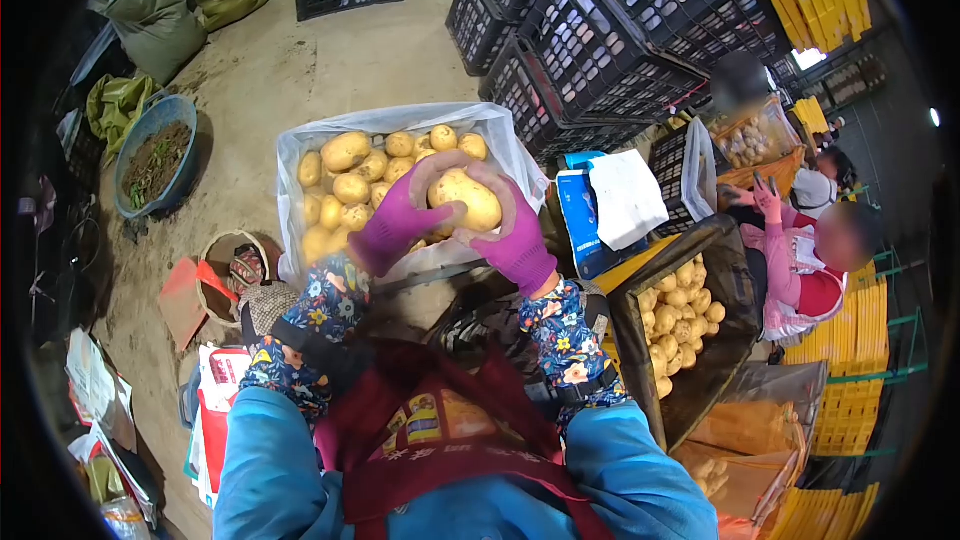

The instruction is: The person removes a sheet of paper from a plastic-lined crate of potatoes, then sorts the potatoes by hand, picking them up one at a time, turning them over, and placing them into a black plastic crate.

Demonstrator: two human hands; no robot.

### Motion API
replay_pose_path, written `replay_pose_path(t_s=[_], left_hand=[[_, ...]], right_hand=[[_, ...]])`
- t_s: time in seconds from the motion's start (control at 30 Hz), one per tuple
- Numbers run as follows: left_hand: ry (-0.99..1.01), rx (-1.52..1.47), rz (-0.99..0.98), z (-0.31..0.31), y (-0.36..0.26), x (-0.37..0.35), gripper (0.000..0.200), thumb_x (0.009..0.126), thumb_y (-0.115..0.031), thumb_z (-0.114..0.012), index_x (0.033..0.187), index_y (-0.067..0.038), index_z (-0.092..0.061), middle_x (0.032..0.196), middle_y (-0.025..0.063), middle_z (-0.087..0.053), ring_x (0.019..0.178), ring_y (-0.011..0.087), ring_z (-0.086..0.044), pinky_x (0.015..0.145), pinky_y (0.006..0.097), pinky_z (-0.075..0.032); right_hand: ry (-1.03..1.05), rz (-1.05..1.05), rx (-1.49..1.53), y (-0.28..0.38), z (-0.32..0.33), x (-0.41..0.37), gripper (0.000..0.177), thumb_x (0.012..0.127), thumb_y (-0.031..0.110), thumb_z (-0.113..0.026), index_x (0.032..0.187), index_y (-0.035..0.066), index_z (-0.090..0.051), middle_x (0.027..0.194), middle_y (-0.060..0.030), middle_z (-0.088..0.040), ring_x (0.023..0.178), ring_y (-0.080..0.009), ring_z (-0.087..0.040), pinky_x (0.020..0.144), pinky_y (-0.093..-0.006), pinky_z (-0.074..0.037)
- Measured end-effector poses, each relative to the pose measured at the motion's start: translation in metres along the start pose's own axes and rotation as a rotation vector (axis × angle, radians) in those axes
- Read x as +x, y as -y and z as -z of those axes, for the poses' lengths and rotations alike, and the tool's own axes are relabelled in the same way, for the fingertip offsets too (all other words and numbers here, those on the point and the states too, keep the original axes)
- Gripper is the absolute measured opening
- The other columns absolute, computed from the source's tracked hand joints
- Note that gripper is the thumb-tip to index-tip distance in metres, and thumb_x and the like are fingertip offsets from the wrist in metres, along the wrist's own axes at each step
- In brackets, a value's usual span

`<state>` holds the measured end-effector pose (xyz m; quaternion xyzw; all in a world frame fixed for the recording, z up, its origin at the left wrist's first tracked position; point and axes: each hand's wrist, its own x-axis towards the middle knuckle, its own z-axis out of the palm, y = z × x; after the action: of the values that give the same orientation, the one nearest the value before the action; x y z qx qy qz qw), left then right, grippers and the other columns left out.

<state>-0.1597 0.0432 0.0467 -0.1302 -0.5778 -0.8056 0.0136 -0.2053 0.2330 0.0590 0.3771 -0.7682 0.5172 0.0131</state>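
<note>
A large yellow potato (468, 198) is held between my two gloved hands, above a crate (400, 120) lined with whitish plastic. My left hand (405, 215), in a purple glove with greyish fingers, grips the potato from its left side. From the right, my right hand (512, 230) in a matching glove closes round the same potato. Beneath them, many potatoes (352, 188) fill the lined crate; my hands hide part of them. Floral sleeve covers reach up both forearms.
Black crates (590, 50) are stacked at the upper right. A dark-lined bin of potatoes (685, 315) stands at my right. On the left are a blue basin (155, 155) of soil and a wicker basket (235, 270). A co-worker in pink (800, 270) sits at the far right.
</note>
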Motion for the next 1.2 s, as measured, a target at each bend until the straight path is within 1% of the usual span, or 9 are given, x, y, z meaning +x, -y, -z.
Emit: replay_pose_path(t_s=[0.1,0.5,0.6,0.67,0.87,0.97,1.07,1.13,1.2], left_hand=[[0.072,0.4,-0.221,0.008,0.001,0.0,0.074,0.083,-0.021,-0.072,0.145,-0.002,-0.037,0.144,0.0141,-0.044,0.138,0.0236,-0.039,0.114,0.0375,-0.032],[0.106,0.066,-0.012,0.003,0.035,-0.005,0.082,0.08,-0.03,-0.078,0.145,0.0,-0.037,0.144,0.0187,-0.044,0.138,0.0309,-0.039,0.115,0.0405,-0.031],[0.043,1.198,0.094,0.03,0.119,-0.022,0.099,0.067,-0.048,-0.084,0.142,0.002,-0.041,0.138,0.0262,-0.049,0.133,0.0381,-0.044,0.11,0.0448,-0.038],[0.275,1.204,0.58,0.006,0.104,-0.028,0.075,0.072,-0.049,-0.08,0.13,-0.006,-0.057,0.129,0.0218,-0.058,0.119,0.0378,-0.056,0.101,0.0434,-0.045],[0.127,1.325,0.033,-0.011,0.139,-0.075,0.019,0.08,-0.025,-0.066,0.094,-0.013,-0.062,0.086,0.0102,-0.062,0.081,0.0335,-0.062,0.07,0.0474,-0.05],[0.204,1.549,0.019,-0.025,0.139,-0.095,0.009,0.086,-0.019,-0.058,0.093,-0.015,-0.062,0.083,0.0092,-0.06,0.077,0.0312,-0.061,0.064,0.047,-0.048],[0.205,1.483,-0.004,-0.034,0.15,-0.109,0.015,0.087,-0.019,-0.056,0.1,-0.017,-0.064,0.086,0.0095,-0.062,0.08,0.0305,-0.063,0.067,0.0462,-0.05],[0.171,1.285,-0.071,-0.034,0.171,-0.123,0.02,0.086,-0.02,-0.058,0.104,-0.016,-0.065,0.088,0.0102,-0.063,0.083,0.0311,-0.064,0.07,0.046,-0.051],[0.162,1.225,0.032,-0.042,0.173,-0.128,0.025,0.084,-0.023,-0.061,0.108,-0.016,-0.065,0.09,0.0111,-0.064,0.087,0.0319,-0.064,0.073,0.0463,-0.051]], right_hand=[[-0.002,0.033,-0.017,-0.003,-0.002,0.005,0.072,0.069,0.016,-0.084,0.133,0.004,-0.053,0.133,-0.0146,-0.055,0.129,-0.0306,-0.049,0.11,-0.0401,-0.038],[-0.056,-0.221,0.447,0.017,0.018,-0.012,0.076,0.074,0.013,-0.083,0.139,0.0,-0.046,0.132,-0.0125,-0.054,0.122,-0.0197,-0.054,0.103,-0.0329,-0.045],[-0.18,-0.313,0.632,0.036,0.041,-0.029,0.078,0.072,0.017,-0.084,0.139,0.001,-0.046,0.13,-0.0118,-0.055,0.12,-0.0202,-0.055,0.103,-0.0324,-0.044],[-0.233,-0.294,0.41,0.04,0.073,-0.05,0.079,0.072,0.021,-0.085,0.138,0.002,-0.047,0.13,-0.0116,-0.055,0.121,-0.021,-0.055,0.103,-0.0333,-0.044],[-0.47,-0.221,-0.44,0.104,0.189,-0.146,0.074,0.076,0.018,-0.078,0.141,0.002,-0.046,0.129,-0.0126,-0.057,0.117,-0.0236,-0.058,0.098,-0.0342,-0.049],[-0.832,-0.416,-0.344,0.091,0.243,-0.219,0.063,0.08,0.007,-0.075,0.136,-0.001,-0.049,0.129,-0.0154,-0.055,0.113,-0.0258,-0.059,0.098,-0.0363,-0.049],[-0.532,-0.685,-1.155,0.051,0.299,-0.302,0.058,0.08,0.014,-0.078,0.13,-0.003,-0.054,0.127,-0.0156,-0.058,0.116,-0.0256,-0.057,0.099,-0.0388,-0.047],[-0.548,-0.506,-1.218,0.041,0.279,-0.272,0.051,0.083,0.017,-0.076,0.126,-0.003,-0.057,0.126,-0.0164,-0.06,0.118,-0.0271,-0.057,0.101,-0.0386,-0.045],[-0.599,-0.473,-0.579,0.04,0.22,-0.189,0.048,0.087,0.017,-0.071,0.13,-0.001,-0.056,0.126,-0.0168,-0.06,0.118,-0.0271,-0.057,0.101,-0.0362,-0.044]])
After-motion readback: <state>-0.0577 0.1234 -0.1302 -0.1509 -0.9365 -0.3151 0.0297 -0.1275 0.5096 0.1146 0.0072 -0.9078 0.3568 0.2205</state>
